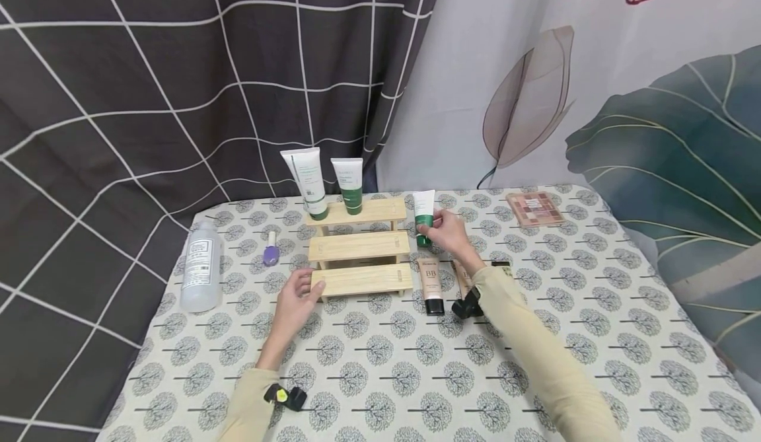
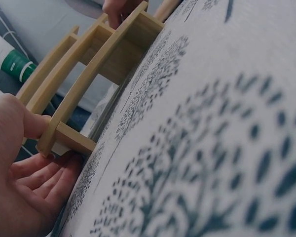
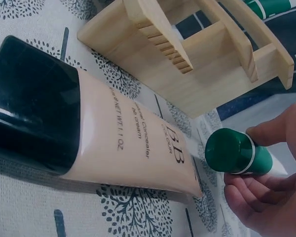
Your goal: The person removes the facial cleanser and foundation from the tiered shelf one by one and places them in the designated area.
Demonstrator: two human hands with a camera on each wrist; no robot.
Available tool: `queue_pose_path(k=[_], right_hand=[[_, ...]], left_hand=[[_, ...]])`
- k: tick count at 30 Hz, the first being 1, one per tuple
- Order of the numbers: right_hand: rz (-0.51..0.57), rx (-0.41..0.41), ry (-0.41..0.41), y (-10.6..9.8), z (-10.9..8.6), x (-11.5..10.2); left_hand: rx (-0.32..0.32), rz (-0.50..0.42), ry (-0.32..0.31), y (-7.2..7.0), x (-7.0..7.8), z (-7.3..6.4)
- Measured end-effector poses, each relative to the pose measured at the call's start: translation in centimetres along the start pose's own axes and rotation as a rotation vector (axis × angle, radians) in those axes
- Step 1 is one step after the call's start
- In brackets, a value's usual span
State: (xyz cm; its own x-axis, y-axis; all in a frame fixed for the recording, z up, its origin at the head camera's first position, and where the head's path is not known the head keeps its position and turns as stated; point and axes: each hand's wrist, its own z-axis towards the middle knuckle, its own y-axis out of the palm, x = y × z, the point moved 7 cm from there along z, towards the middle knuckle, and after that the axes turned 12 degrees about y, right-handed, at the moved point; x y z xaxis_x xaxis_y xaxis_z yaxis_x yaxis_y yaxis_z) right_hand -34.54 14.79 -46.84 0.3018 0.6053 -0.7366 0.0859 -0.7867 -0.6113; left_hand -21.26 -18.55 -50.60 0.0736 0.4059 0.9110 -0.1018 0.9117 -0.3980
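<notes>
A three-step wooden rack (image 1: 359, 246) stands mid-table. My left hand (image 1: 298, 300) pinches the left end of its lowest step, thumb on top and fingers underneath, as the left wrist view shows. On the top step stand a large white tube with a green cap (image 1: 307, 181) and a shorter white-and-green tube (image 1: 349, 184). To the right of the rack my right hand (image 1: 447, 232) grips a small white-and-green tube (image 1: 424, 207), cap end down, near its cap (image 3: 232, 150). A beige BB cream tube (image 1: 431, 280) lies just in front of it.
Left of the rack are a clear bottle (image 1: 201, 270) and a purple nail polish bottle (image 1: 271, 252). An eyeshadow palette (image 1: 535, 209) lies at the back right. Another beige tube (image 1: 462, 278) is partly hidden beneath my right forearm. Curtains hang behind the table.
</notes>
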Motion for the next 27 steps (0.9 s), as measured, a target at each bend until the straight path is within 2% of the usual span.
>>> queue_pose_path(k=[10, 19, 27], right_hand=[[-0.049, -0.054, 0.076, 1.0, 0.8, 0.6], [-0.094, -0.06, 0.089, 1.2, 0.6, 0.8], [-0.122, -0.054, 0.058, 1.1, 0.3, 1.1]], left_hand=[[0.017, -0.014, -0.016, 0.1, -0.1, 0.0], [0.004, -0.012, -0.006, 0.0, 0.0, 0.0], [0.004, -0.005, -0.007, 0.0, 0.0, 0.0]])
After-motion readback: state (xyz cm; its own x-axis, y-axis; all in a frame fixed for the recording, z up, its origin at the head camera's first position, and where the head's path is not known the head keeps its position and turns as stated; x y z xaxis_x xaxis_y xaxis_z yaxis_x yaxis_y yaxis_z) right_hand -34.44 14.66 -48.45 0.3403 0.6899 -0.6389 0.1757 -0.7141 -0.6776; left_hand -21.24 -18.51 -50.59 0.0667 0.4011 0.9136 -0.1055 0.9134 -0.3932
